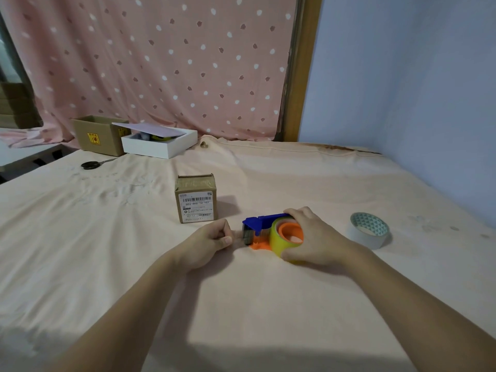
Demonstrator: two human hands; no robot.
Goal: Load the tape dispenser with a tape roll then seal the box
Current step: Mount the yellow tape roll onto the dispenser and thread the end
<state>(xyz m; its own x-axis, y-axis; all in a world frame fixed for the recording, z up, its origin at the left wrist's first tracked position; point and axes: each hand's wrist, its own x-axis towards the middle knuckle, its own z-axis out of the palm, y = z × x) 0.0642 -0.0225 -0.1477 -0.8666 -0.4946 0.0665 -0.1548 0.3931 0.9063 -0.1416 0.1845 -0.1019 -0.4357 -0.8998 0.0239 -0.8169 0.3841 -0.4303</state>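
Tape dispenser (264, 228), blue and orange, lying on its side on the cloth-covered desk (268, 304), just in front and to the right of the small labelled cardboard box (196, 199); yellowish tape roll (277, 237) already seated round its orange hub. Right hand (311, 237) curled over the roll and the dispenser's rear, gripping both. Left hand (212, 238) with fingers tucked and thumb against forefinger at the cutter end, apparently pinching the tape's loose end, though the strip itself too faint to make out. Likely risks from here: tape end slipping back onto the roll if the pinch loosens; strip folding onto itself or sticking to the cloth if pulled low; fingertips very near the serrated blade; roll working off the hub if the right-hand grip eases. Second, white roll (369, 230) lying apart to the right, untouched. Far left: open brown carton (98, 135), contents not visible; beside it a white box (158, 145), lid ajar, holding something dark and yellow, unidentifiable. Scissors (94, 164) nearby. Small box closed, top apparently taped already.
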